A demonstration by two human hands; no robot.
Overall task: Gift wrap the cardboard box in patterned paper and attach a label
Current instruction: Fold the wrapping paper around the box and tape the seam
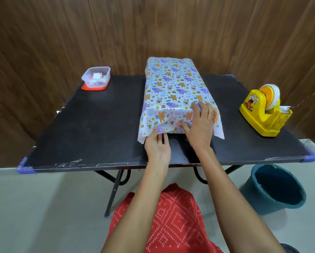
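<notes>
Black surface (pixel 98 125) bears patterned paper (pixel 171 84) draped over a hidden box. Right hand (pixel 200 125) presses the near end, fingers (pixel 207 109) spread; left hand (pixel 157 147) pinches the paper's hanging edge.

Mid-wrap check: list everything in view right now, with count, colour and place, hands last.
patterned paper: one, white with coloured animals, draped over the hidden box, table centre
table: one, black, in front of the person
container: one, clear, far left corner, on a red lid
tape dispenser: one, yellow, right side of table
bucket: one, teal, on the floor at right
garment: one, red with white pattern, bottom centre
left hand: one, pinches the paper's near lower edge
right hand: one, fingers spread flat on the paper's near end
</notes>
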